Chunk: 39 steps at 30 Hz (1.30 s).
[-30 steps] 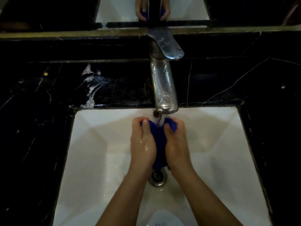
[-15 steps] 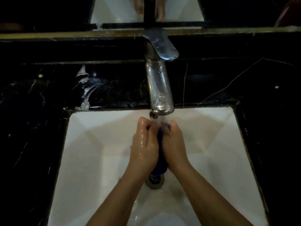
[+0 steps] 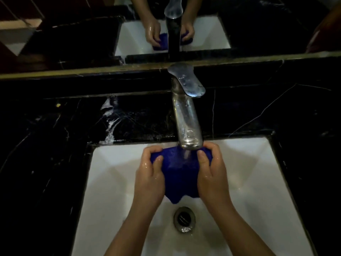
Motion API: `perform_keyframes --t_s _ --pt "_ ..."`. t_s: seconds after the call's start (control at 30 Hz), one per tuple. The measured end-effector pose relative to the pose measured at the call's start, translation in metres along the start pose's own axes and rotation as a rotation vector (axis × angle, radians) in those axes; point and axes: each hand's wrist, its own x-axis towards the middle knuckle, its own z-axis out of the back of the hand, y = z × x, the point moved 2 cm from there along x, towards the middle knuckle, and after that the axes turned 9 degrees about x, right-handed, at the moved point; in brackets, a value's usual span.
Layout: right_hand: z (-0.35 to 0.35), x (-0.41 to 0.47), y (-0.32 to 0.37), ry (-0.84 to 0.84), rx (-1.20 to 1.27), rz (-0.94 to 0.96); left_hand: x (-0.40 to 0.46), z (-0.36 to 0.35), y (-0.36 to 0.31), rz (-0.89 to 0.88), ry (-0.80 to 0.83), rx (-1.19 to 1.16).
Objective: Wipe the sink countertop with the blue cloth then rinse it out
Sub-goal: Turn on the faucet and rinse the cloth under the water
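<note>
Left hand [image 3: 149, 179] and right hand [image 3: 212, 174] grip the blue cloth [image 3: 180, 172] under the running faucet [image 3: 186, 117].

2 hands, left hand [image 3: 149, 179], right hand [image 3: 212, 174], 1 blue cloth [image 3: 180, 172], 1 faucet [image 3: 186, 115], 1 sink [image 3: 114, 182], 1 drain [image 3: 184, 218], 1 mirror [image 3: 73, 34]

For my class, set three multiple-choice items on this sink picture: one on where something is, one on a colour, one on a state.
1. Where is the cloth?
A. On the countertop
B. Under the tap spout, over the basin
C. In the drain

2. What colour is the countertop?
A. Black with white veins
B. Plain white
C. Green

3. How is the cloth held?
A. By one hand only
C. By no hand
B. Spread between both hands

Answers:
1 B: the blue cloth hangs under the tap, above the white basin and its drain.
2 A: the countertop is dark veined stone.
3 B: the left hand and right hand each grip an edge.
</note>
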Motion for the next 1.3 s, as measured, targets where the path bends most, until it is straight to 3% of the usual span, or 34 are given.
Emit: perform_keyframes --t_s 0.2,0.27,0.37,0.5,0.6,0.93,1.23,1.3 --pt "-0.025 -0.008 -0.013 0.077 0.102 -0.366 -0.018 -0.036 -0.018 -0.012 0.062 0.01" --pt "-0.023 -0.019 -0.007 0.052 0.013 -0.256 -0.005 -0.025 -0.013 -0.051 -0.027 0.144" --pt "-0.024 -0.025 0.0 0.025 -0.001 -0.076 -0.013 -0.016 -0.017 -0.096 -0.038 0.143" --pt "-0.021 -0.019 -0.008 0.02 -0.005 -0.102 -0.032 -0.028 -0.02 -0.178 -0.001 0.202" --pt "-0.025 -0.024 0.001 0.091 -0.051 -0.018 -0.014 -0.028 -0.005 -0.068 -0.035 0.095" --pt "-0.015 -0.013 -0.015 0.039 -0.054 -0.15 -0.014 -0.044 -0.001 0.009 0.105 0.079" --pt "-0.025 -0.007 -0.015 0.108 -0.164 -0.124 -0.017 -0.038 0.007 0.109 0.049 -0.072" --pt "-0.024 -0.003 -0.012 0.111 -0.074 -0.147 -0.015 -0.04 0.004 0.079 0.067 -0.027"
